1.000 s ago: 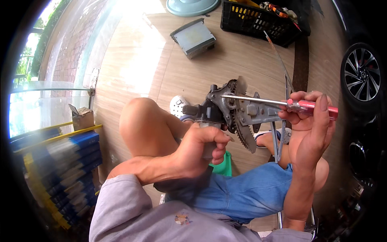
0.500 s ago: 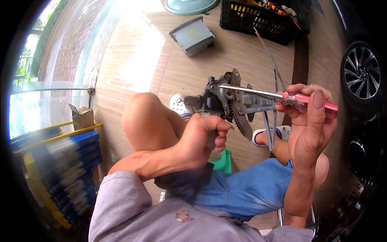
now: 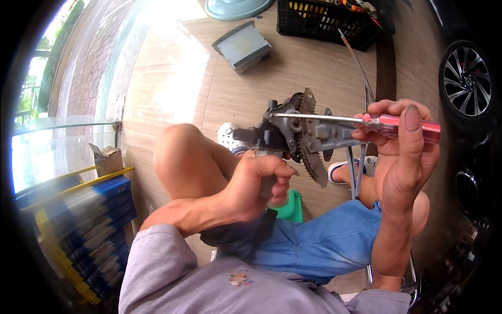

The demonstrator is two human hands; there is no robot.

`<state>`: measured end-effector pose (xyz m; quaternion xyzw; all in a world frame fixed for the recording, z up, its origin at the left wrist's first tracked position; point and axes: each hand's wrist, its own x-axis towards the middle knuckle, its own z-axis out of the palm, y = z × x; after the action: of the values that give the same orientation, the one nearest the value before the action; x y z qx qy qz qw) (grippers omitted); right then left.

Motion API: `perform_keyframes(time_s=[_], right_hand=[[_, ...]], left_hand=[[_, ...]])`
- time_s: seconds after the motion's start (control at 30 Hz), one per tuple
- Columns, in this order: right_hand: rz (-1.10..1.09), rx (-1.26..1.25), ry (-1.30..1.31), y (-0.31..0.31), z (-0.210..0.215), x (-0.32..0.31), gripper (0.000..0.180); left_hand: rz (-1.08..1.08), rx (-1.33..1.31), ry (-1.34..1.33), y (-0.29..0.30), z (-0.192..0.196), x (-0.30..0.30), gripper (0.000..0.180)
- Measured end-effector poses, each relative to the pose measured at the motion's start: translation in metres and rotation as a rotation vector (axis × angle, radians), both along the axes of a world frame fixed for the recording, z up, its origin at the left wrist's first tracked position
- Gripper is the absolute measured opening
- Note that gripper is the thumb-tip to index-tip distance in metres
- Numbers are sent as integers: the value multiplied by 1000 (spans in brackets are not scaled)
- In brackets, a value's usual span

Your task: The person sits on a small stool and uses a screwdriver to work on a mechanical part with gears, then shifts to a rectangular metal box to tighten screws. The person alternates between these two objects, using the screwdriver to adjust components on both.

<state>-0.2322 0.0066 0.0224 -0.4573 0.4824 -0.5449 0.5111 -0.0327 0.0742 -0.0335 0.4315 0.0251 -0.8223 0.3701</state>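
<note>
left hand (image 3: 250, 182) fisted round near end of geared mechanism (image 3: 314, 165), which sits ahead, between hands; right hand (image 3: 403, 159) gripping red-handled screwdriver (image 3: 324, 118), shaft pointing left across it, tip nearer left hand.

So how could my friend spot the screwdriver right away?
Find the spoked car wheel at the picture's right, then go left to the person's right hand. It holds the screwdriver, which points left across a toothed metal mechanism. Its red handle sets it apart from the grey and black mechanism.

Screwdriver tip (image 3: 276, 114) seemingly farther left
</note>
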Motion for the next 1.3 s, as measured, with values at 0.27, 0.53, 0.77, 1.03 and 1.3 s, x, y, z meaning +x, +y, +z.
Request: perform_keyframes(time_s=[0.27, 0.53, 0.77, 1.03, 1.3], right_hand=[[34, -36, -67, 0, -5, 1, 31], [36, -65, 63, -3, -4, 2, 35], [-137, 122, 258, -9, -5, -4, 42], [190, 463, 221, -18, -6, -42, 35], [304, -156, 287, -20, -8, -61, 28]], left_hand=[[-3, -37, -52, 4, -4, 2, 13], [-8, -55, -115, 4, -7, 0, 12], [-36, -62, -177, 2, -10, 1, 11], [-80, -72, -245, 2, -13, 5, 9], [-217, -335, -328, 4, -16, 5, 9]])
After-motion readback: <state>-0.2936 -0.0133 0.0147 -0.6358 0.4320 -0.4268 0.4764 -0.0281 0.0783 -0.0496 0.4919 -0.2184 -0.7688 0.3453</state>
